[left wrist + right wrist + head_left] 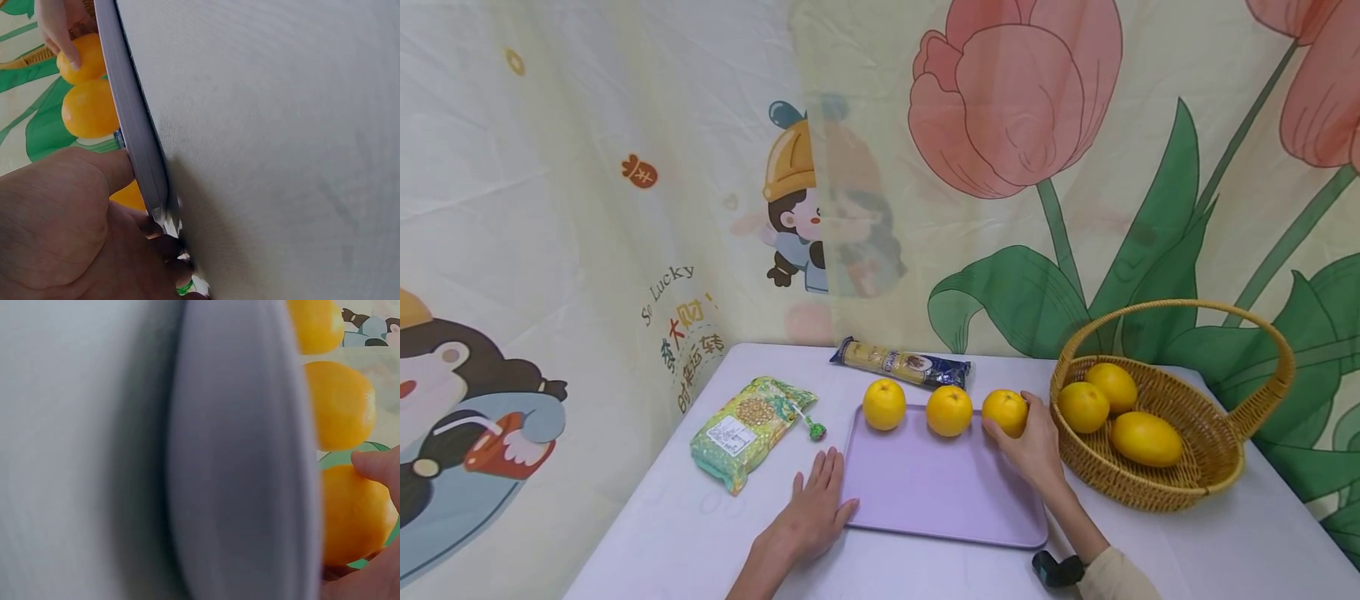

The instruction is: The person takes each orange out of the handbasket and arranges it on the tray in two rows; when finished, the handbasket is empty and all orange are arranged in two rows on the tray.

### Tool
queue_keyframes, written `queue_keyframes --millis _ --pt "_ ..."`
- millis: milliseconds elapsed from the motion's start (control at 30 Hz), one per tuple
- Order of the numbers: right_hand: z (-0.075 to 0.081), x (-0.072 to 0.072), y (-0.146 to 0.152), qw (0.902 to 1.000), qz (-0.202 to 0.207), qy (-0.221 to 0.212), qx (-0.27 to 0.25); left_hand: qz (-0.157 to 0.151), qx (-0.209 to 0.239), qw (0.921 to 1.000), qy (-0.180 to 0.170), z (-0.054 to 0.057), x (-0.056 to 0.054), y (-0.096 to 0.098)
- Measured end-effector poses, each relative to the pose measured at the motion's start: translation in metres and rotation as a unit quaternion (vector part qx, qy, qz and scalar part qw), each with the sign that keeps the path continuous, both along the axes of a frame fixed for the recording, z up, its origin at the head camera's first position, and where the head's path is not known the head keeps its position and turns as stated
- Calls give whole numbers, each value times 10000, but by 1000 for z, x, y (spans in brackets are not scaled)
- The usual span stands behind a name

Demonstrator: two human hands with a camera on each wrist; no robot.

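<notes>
A lilac tray (940,492) lies on the white table, with three oranges in a row along its far edge. My right hand (1036,446) grips the rightmost orange (1004,410), thumb on the near left and fingers round its right side. The same orange (353,515) shows between thumb and fingers in the right wrist view. Beside it sit the middle orange (949,410) and the left orange (884,404). My left hand (812,512) rests on the table at the tray's left edge, fingers extended and thumb at the rim (134,125).
Right of the tray stands a wicker basket (1213,475) with a tall handle, holding several yellow-orange fruits. Behind the tray lies a long packet (898,363). At left are a green-yellow bag (748,433) and a green lollipop (817,431). Printed curtains hang behind the table.
</notes>
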State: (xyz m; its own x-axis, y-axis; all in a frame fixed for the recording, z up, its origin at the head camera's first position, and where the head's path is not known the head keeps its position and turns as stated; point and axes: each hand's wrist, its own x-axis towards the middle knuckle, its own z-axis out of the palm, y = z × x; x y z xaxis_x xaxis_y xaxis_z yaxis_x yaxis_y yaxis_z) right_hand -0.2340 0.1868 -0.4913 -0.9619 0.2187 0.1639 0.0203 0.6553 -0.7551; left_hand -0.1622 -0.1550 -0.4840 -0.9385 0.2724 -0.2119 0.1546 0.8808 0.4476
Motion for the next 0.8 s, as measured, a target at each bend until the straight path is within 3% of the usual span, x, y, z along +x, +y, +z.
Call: queue_keyframes --millis 400,633,800 --pt "0 2 1 9999 109 44 -38 -3 43 10000 13 -1 1 0" --pt "4 8 -2 9989 75 468 -52 -35 136 9998 -115 -3 -1 -2" --pt "15 22 -3 9968 161 773 145 23 44 9999 -90 -1 -1 0"
